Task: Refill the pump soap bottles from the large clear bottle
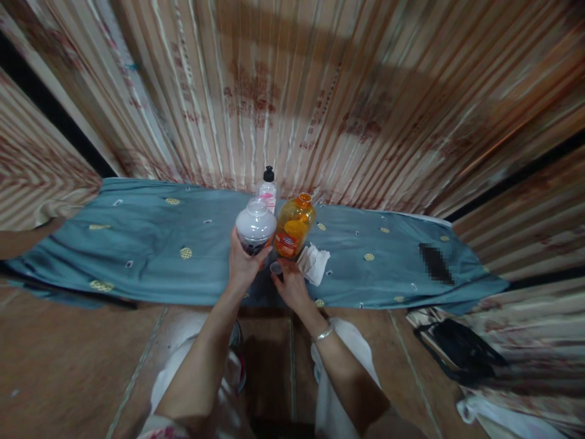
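My left hand [244,262] is wrapped around a wide bottle [256,224] with a greyish-white, see-through look and a bare, uncapped neck. My right hand [291,283] has its thumb and fingers closed on a small translucent cap [275,268], held low beside that bottle. Just above the right hand stands an amber bottle [295,224] with a red label, its neck also without a lid. Behind the two stands a clear bottle [267,190] with a pink-marked label and a black flip top. A folded white cloth or tissue [314,264] lies right of my right hand.
The bottles stand on a bench or narrow bed covered by a blue-green sheet [150,244] with yellow pineapple prints. A blurred-out dark object [436,263] lies at its right end. Patterned curtains [283,91] hang behind. A black bag [461,347] sits at lower right.
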Demonstrator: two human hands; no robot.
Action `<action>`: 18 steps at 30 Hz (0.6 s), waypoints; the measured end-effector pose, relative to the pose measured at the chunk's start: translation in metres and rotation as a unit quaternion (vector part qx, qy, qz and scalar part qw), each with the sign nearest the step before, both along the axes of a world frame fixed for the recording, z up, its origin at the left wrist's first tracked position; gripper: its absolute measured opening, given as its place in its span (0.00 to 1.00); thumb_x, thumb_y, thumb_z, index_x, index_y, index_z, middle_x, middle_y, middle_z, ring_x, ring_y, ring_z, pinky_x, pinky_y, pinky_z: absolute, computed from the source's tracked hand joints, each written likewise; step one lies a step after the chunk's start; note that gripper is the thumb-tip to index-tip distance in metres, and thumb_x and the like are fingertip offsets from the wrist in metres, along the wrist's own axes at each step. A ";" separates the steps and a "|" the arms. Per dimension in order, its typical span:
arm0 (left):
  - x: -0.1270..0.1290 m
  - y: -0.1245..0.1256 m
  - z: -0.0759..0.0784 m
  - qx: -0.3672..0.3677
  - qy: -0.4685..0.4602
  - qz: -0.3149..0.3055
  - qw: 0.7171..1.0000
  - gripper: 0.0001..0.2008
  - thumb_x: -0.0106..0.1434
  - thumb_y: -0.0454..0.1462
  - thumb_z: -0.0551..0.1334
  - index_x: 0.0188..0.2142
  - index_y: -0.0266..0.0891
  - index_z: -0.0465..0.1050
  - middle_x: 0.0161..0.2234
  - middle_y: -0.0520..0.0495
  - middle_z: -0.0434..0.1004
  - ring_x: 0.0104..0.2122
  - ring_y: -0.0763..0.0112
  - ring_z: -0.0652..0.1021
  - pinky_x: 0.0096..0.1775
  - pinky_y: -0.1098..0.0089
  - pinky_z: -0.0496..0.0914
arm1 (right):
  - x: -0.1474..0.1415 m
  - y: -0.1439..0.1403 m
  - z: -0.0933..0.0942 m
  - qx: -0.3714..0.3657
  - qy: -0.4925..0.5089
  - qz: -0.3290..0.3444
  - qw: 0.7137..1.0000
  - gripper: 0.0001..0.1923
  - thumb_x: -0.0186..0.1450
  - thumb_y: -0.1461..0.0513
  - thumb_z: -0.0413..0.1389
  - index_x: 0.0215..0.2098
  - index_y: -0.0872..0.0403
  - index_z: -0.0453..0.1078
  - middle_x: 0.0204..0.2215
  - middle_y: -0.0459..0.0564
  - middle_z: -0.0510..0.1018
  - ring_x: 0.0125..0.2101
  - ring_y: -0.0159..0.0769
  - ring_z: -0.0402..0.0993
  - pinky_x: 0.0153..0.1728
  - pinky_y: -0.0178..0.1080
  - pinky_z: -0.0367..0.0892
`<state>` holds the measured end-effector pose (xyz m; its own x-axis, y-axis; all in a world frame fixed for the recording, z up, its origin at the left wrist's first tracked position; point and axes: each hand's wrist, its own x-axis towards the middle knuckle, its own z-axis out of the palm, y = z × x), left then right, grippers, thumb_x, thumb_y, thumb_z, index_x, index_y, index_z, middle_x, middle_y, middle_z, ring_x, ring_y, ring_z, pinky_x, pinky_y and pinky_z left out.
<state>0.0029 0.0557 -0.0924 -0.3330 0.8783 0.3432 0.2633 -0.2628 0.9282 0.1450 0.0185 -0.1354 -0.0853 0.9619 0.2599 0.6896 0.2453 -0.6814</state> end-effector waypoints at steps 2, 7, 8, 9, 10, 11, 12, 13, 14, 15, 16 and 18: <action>0.000 0.001 0.000 -0.004 -0.009 0.000 1.000 0.49 0.42 0.39 0.74 0.60 0.39 0.53 0.59 0.36 0.65 0.58 0.54 0.69 0.58 0.55 0.64 | 0.000 -0.003 -0.001 0.015 -0.005 0.008 1.000 0.25 0.59 0.64 0.56 0.55 0.58 0.67 0.53 0.62 0.73 0.56 0.46 0.67 0.58 0.53 0.62; 0.000 0.000 0.008 -0.013 -0.020 -0.001 1.000 0.52 0.40 0.38 0.75 0.61 0.41 0.52 0.59 0.37 0.64 0.58 0.54 0.69 0.59 0.55 0.64 | -0.001 -0.010 0.004 0.043 0.000 0.021 0.999 0.27 0.62 0.61 0.53 0.60 0.58 0.62 0.55 0.62 0.71 0.58 0.45 0.66 0.60 0.52 0.61; 0.000 0.000 0.009 -0.017 -0.019 0.002 1.000 0.52 0.39 0.38 0.76 0.61 0.41 0.53 0.59 0.37 0.65 0.58 0.54 0.69 0.58 0.55 0.64 | -0.002 -0.011 0.006 0.046 0.001 0.022 0.999 0.27 0.63 0.61 0.53 0.60 0.58 0.62 0.55 0.62 0.71 0.57 0.45 0.66 0.59 0.52 0.61; 0.000 0.000 0.009 -0.021 -0.019 0.005 1.000 0.52 0.39 0.38 0.76 0.61 0.41 0.53 0.59 0.37 0.65 0.57 0.53 0.70 0.58 0.54 0.65 | -0.002 -0.011 0.007 0.049 0.003 0.022 0.999 0.27 0.63 0.60 0.52 0.61 0.57 0.61 0.55 0.61 0.71 0.57 0.44 0.66 0.59 0.51 0.62; 0.001 0.000 0.009 -0.025 -0.019 0.006 0.999 0.52 0.38 0.38 0.76 0.61 0.41 0.54 0.58 0.37 0.66 0.57 0.53 0.70 0.57 0.54 0.66 | -0.003 -0.011 0.009 0.051 0.006 0.021 0.998 0.27 0.63 0.60 0.52 0.61 0.57 0.61 0.55 0.61 0.71 0.57 0.44 0.67 0.59 0.51 0.62; 0.001 0.000 0.010 -0.028 -0.020 0.007 0.999 0.52 0.38 0.38 0.76 0.60 0.41 0.54 0.58 0.37 0.66 0.57 0.52 0.71 0.57 0.53 0.66 | -0.004 -0.011 0.011 0.053 0.012 0.020 0.998 0.28 0.63 0.60 0.52 0.61 0.57 0.61 0.55 0.61 0.71 0.57 0.44 0.67 0.58 0.50 0.63; 0.002 0.000 0.009 -0.032 -0.021 0.009 0.999 0.51 0.38 0.38 0.76 0.60 0.42 0.54 0.57 0.37 0.67 0.56 0.52 0.71 0.56 0.53 0.66 | -0.005 -0.011 0.012 0.053 0.018 0.019 0.998 0.28 0.63 0.60 0.53 0.61 0.57 0.60 0.55 0.61 0.71 0.57 0.43 0.67 0.58 0.50 0.63; 0.002 0.001 0.009 -0.037 -0.021 0.011 0.999 0.51 0.38 0.38 0.76 0.60 0.41 0.54 0.57 0.37 0.68 0.56 0.52 0.71 0.56 0.53 0.67 | -0.006 -0.010 0.014 0.053 0.026 0.018 0.998 0.29 0.63 0.60 0.53 0.62 0.57 0.60 0.55 0.61 0.71 0.57 0.43 0.67 0.59 0.49 0.63; 0.003 0.001 0.009 -0.043 -0.020 0.014 0.999 0.51 0.38 0.39 0.76 0.60 0.41 0.54 0.56 0.37 0.68 0.55 0.51 0.72 0.55 0.52 0.67 | -0.006 -0.009 0.017 0.052 0.034 0.016 0.998 0.29 0.63 0.60 0.53 0.62 0.57 0.59 0.55 0.61 0.71 0.58 0.43 0.66 0.59 0.49 0.63; 0.003 0.001 0.009 -0.048 -0.019 0.017 0.999 0.52 0.38 0.39 0.76 0.60 0.41 0.54 0.56 0.36 0.68 0.55 0.51 0.72 0.55 0.52 0.67 | -0.007 -0.008 0.019 0.052 0.041 0.016 0.998 0.30 0.63 0.60 0.53 0.62 0.57 0.59 0.56 0.61 0.70 0.58 0.43 0.65 0.60 0.49 0.62; 0.003 0.000 0.010 -0.051 -0.017 0.019 0.998 0.52 0.38 0.39 0.76 0.60 0.40 0.54 0.56 0.36 0.68 0.55 0.51 0.72 0.55 0.52 0.67 | -0.007 -0.007 0.022 0.053 0.046 0.017 0.997 0.30 0.63 0.60 0.53 0.63 0.57 0.58 0.57 0.60 0.70 0.59 0.42 0.64 0.60 0.49 0.61; 0.003 0.000 0.010 -0.053 -0.014 0.019 0.998 0.51 0.38 0.39 0.76 0.60 0.39 0.54 0.56 0.35 0.68 0.54 0.51 0.72 0.55 0.53 0.68 | -0.006 -0.004 0.030 0.053 0.053 0.023 0.997 0.30 0.63 0.59 0.53 0.63 0.57 0.58 0.58 0.59 0.68 0.60 0.42 0.63 0.62 0.49 0.59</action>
<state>0.0058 0.0555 -0.0821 -0.3752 0.8956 0.2390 0.2450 -0.1528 0.9574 0.1385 0.0145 -0.1059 -0.0949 0.9244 0.3695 0.6011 0.3491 -0.7189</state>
